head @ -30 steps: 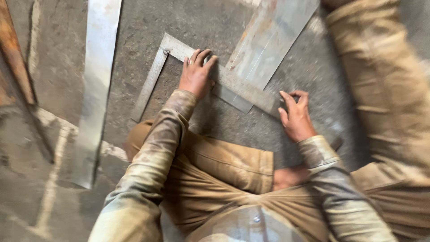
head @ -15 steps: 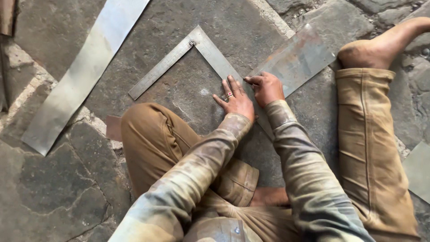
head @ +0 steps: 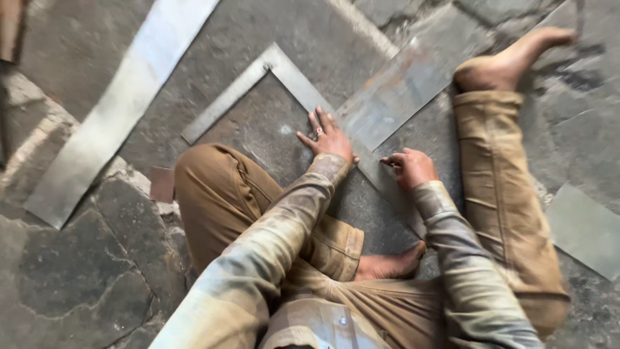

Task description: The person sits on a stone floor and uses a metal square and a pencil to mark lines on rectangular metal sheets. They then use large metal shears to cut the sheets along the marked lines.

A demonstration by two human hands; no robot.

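Your left hand (head: 328, 139) lies flat, fingers spread, pressing on the steel square (head: 284, 71) where its long blade runs from the corner, far from you, down toward your right side. Your right hand (head: 411, 168) is curled with fingers together at the edge of this same blade, just beside the left one; I cannot tell if it pinches a small tool. The rectangular metal sheet (head: 400, 97) lies on the stone floor (head: 77, 271) directly beyond both hands, touching the blade, its long axis pointing up and to the right, toward your bare foot (head: 504, 61). The right hand is nearer to the sheet. A long metal strip (head: 123, 103) lies well apart on the left.
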